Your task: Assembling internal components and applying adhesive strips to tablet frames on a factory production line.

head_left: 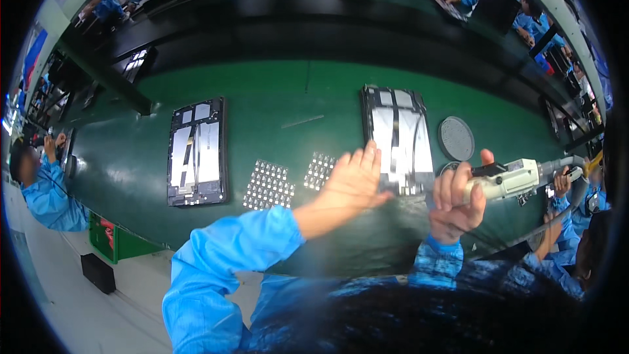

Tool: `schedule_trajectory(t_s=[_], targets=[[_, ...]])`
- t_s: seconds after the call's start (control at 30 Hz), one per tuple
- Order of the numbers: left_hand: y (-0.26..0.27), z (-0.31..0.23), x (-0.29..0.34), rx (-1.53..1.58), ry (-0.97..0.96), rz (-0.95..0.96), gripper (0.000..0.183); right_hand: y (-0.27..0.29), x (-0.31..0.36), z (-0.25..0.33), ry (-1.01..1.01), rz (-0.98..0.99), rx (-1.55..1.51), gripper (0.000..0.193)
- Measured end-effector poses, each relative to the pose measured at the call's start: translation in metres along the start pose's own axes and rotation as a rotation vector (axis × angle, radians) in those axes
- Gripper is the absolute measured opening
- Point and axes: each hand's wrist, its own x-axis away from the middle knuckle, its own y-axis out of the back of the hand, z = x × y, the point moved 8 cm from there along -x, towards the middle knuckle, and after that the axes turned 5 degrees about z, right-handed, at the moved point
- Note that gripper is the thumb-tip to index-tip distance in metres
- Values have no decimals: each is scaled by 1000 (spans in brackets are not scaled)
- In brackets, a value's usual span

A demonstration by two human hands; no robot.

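Electronics factory, opened devices [198, 152], blue-clad workers [52, 191]

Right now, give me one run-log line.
left hand: at left edge of right opened device | right hand: gripping pale tool | round dish: right of device

An opened flat electronic device [406, 132] lies right of the frame's centre, long sides running roughly top to bottom, silvery panels exposed inside its black casing. At the frame's right, a pale handheld power tool [522, 177] is held nearly level.
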Motion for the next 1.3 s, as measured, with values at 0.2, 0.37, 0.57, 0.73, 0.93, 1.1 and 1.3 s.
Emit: schedule_trajectory(t_s=[0.2,0.37,0.57,0.73,0.93,1.1,1.3], targets=[[-19,110,-117,-146,138,47,57,-4,13,-30,-142,49,-15,48],[-58,142,-138,75,391,-34,63,10,19,-27,-138,-19,-28,48],[85,180,50,334,286,-217,86,61,32,-1,-137,-79,66,48],[125,232,267,290,856,137,124,35,15,28,-56,-9,-11,47],[98,229,294,511,714,-233,77,58,19,30,-24,-144,93,39],[100,252,313,1135,907,-444,84,76,6,59,-247,-195,627,32],[60,290,324,1577,863,-696,37,121,13,64,-49,-334,454,29]])
